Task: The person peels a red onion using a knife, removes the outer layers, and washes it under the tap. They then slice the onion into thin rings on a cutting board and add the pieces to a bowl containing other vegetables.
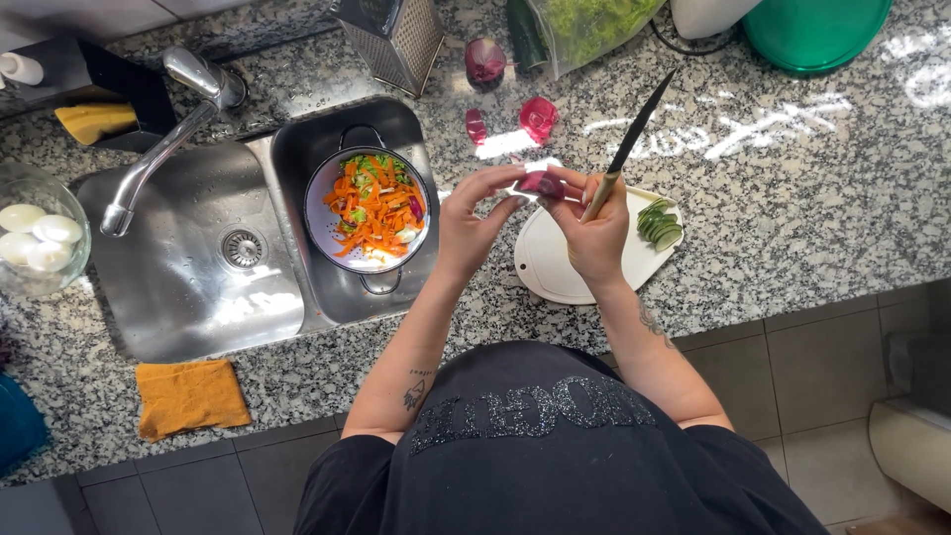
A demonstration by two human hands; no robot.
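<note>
Both of my hands meet above a white cutting board (pixel 555 272) on the granite counter. My left hand (pixel 471 223) and the fingers of my right hand (pixel 592 233) pinch a small piece of red onion (pixel 543 182) between them. My right hand also grips a knife (pixel 626 147) by its light handle, the dark blade pointing up and away. Sliced cucumber (pixel 660 224) lies on the board's right edge. A white pot (pixel 369 211) of shredded carrot and greens sits in the small sink basin to the left.
Red onion peels (pixel 538 117) and an onion piece (pixel 484 59) lie behind the board. A metal grater (pixel 394 35), a bag of greens (pixel 584 25) and a green lid (pixel 814 30) stand at the back. A bowl of eggs (pixel 35 238), a faucet (pixel 163 139) and an orange cloth (pixel 190 396) are left.
</note>
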